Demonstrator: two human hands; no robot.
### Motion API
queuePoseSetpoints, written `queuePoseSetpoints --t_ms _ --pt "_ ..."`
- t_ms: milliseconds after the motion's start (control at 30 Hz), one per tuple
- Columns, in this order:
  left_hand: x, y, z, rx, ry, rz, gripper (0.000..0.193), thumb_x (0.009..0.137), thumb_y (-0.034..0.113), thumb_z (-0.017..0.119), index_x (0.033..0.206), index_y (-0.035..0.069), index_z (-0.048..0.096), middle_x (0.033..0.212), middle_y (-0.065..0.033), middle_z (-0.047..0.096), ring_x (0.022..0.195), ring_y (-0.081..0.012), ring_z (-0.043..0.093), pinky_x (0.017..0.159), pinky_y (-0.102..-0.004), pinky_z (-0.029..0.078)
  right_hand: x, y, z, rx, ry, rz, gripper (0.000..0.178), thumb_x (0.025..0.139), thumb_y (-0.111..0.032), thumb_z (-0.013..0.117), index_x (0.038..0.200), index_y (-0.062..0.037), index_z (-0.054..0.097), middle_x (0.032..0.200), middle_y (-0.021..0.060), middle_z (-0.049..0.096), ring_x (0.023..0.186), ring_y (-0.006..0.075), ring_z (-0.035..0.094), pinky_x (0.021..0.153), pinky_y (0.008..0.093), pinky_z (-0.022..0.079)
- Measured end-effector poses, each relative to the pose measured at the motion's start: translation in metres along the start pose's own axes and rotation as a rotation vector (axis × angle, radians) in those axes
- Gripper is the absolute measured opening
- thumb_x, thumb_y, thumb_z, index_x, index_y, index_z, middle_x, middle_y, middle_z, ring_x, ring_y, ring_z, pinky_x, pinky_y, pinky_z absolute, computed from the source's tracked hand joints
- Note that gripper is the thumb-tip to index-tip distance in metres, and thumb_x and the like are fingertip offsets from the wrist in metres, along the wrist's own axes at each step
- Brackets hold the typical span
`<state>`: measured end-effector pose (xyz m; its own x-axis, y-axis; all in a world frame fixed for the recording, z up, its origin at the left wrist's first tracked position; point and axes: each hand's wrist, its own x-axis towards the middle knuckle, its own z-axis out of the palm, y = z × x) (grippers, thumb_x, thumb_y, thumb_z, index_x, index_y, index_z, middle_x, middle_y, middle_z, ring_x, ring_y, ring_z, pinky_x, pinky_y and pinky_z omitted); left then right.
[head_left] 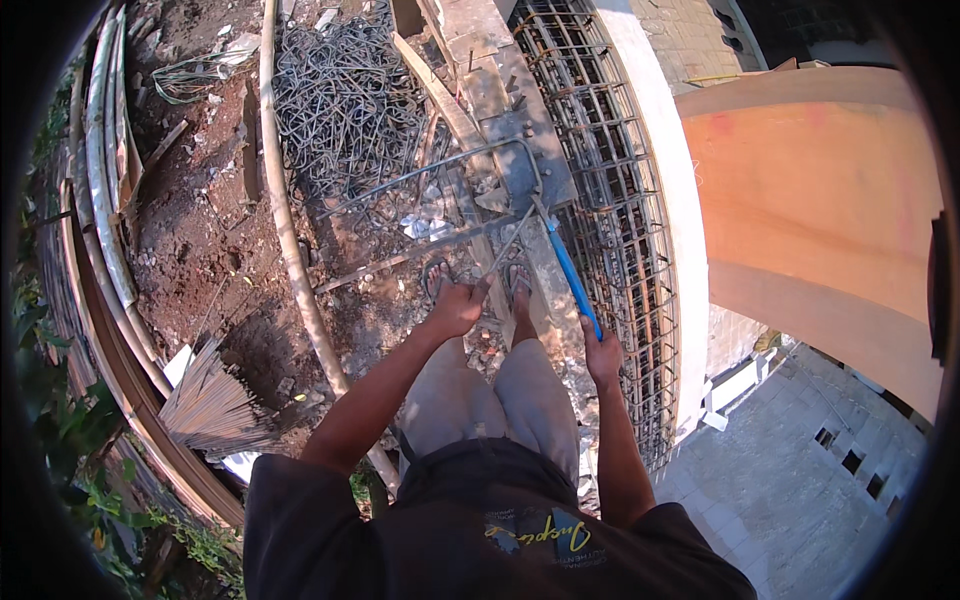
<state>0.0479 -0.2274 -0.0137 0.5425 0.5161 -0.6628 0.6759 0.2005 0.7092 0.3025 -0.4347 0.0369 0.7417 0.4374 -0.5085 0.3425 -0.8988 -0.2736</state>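
Observation:
My right hand [602,352] is closed around the lower end of a bar bending wrench with a blue handle [570,268]. The wrench's head meets a steel rod [430,175] at a bend beside a dark plate [520,165] with upright pins, set on a wooden beam. One long side of the rod stretches left from the plate, and its corner is bent round. My left hand [460,308] is closed on the rod's near end, which slants down toward me. Both forearms reach forward over my legs.
A tangled heap of bent steel stirrups [345,105] lies ahead to the left. Rebar cages [610,190] run along the right beside a white wall edge [655,110]. A bamboo pole [285,215] crosses the rubble on the left. An orange panel [820,190] stands far right.

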Motion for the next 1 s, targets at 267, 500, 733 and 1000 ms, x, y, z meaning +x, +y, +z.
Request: queuePoseSetpoints --t_ms 267,500,733,1000 --pt "-0.006 0.024 0.032 -0.038 0.223 -0.240 0.082 0.110 0.068 0.036 0.091 0.000 0.078 0.097 -0.0314 0.075 0.105 -0.0530 0.070 0.109 -0.0582 0.046 -0.008 -0.029 -0.064 -0.049 0.018 -0.021 0.072 0.094 -0.073 0.068 0.086 -0.0024 0.078 0.068 0.0204 0.067 0.067 0.0384 0.068 0.069 0.0508 0.051" --pt "-0.004 0.012 0.046 0.022 0.377 -0.149 0.090 0.105 0.077 0.036 0.104 -0.002 0.078 0.103 -0.0358 0.073 0.107 -0.0549 0.069 0.100 -0.0576 0.051 0.032 -0.004 -0.088 -0.128 -0.068 -0.198 0.072 0.099 -0.072 0.062 0.088 -0.0023 0.077 0.069 0.0216 0.068 0.072 0.0425 0.071 0.072 0.0521 0.052" --pt "-0.011 0.021 0.045 0.048 0.401 -0.221 0.099 0.099 0.087 0.037 0.091 -0.002 0.080 0.095 -0.0292 0.077 0.101 -0.0471 0.074 0.098 -0.0530 0.052 0.023 0.019 -0.071 -0.027 -0.266 -0.312 0.068 0.105 -0.067 0.053 0.096 -0.0019 0.072 0.078 0.0249 0.073 0.080 0.0461 0.074 0.075 0.0571 0.054" --pt "-0.018 0.040 0.055 0.041 0.485 -0.236 0.098 0.094 0.089 0.045 0.089 -0.002 0.081 0.090 -0.0255 0.078 0.096 -0.0438 0.075 0.097 -0.0508 0.054 0.049 0.034 -0.080 -0.077 -0.305 -0.399 0.064 0.108 -0.063 0.052 0.099 -0.0018 0.070 0.078 0.0262 0.073 0.079 0.0478 0.074 0.074 0.0573 0.054"
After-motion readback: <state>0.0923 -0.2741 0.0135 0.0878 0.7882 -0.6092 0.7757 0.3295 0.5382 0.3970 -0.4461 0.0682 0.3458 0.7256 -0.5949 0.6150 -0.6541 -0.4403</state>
